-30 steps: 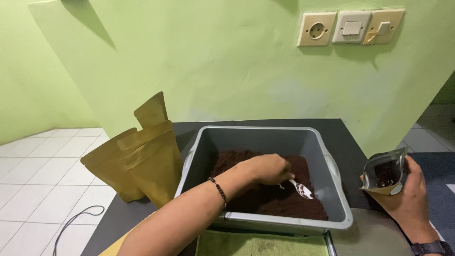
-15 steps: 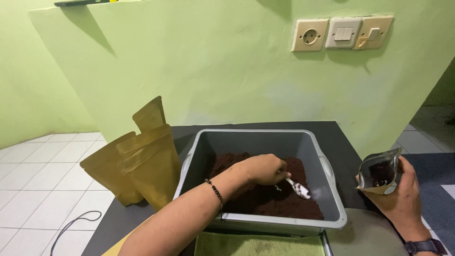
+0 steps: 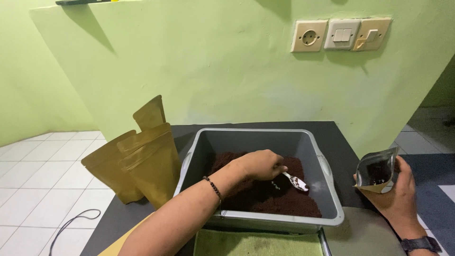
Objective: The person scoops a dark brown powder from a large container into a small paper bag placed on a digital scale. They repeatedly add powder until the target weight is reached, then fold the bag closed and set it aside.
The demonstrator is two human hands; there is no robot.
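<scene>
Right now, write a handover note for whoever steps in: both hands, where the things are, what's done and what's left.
Left hand: inside the grey tub, holding a small metal spoon with its bowl just above the dark brown powder.
Right hand: holding an open pouch to the right of the tub, outside it; some dark powder shows inside.
Gold pouches: standing on the dark table, left of the tub.
Done: the held pouch has some powder in it.
Left: the pouch looks only partly filled and is unsealed; whether the gold pouches are filled cannot be told.
</scene>
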